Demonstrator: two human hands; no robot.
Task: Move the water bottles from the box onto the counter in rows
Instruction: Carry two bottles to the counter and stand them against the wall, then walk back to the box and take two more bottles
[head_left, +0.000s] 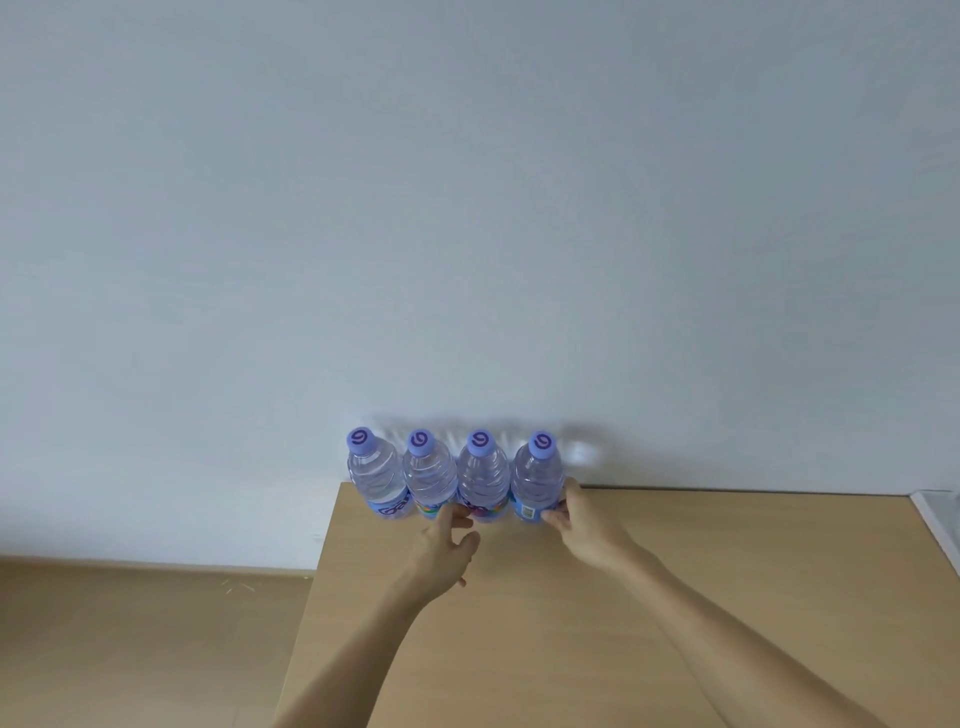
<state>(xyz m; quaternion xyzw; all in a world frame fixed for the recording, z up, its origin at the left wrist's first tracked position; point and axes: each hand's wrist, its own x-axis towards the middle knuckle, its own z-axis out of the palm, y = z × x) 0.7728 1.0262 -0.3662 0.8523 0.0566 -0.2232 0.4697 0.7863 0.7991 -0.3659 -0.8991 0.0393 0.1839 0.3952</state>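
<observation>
Your four clear plastic water bottles with lilac caps stand upright in one row along the back edge of the light wooden counter, right against the pale wall and packed shoulder to shoulder. From your left they are the first bottle at the counter's left corner, the second bottle, the third bottle and the fourth bottle; each carries a blue label low on its body, and the second and third show some bright colours on theirs. Your right hand grips the fourth bottle at label height, with the thumb on its right flank and the fingertips curled onto the front of the label. Your left hand is reached toward the base of the second and third bottles with its fingers loosely curled and parted; the tips sit at the labels, but you cannot tell whether they touch or merely hover just in front. Both forearms stretch forward over the counter's bare surface. At the lower left, below the counter's side edge, lies a tan wood-look floor, and a white ledge shows at the far right edge.
</observation>
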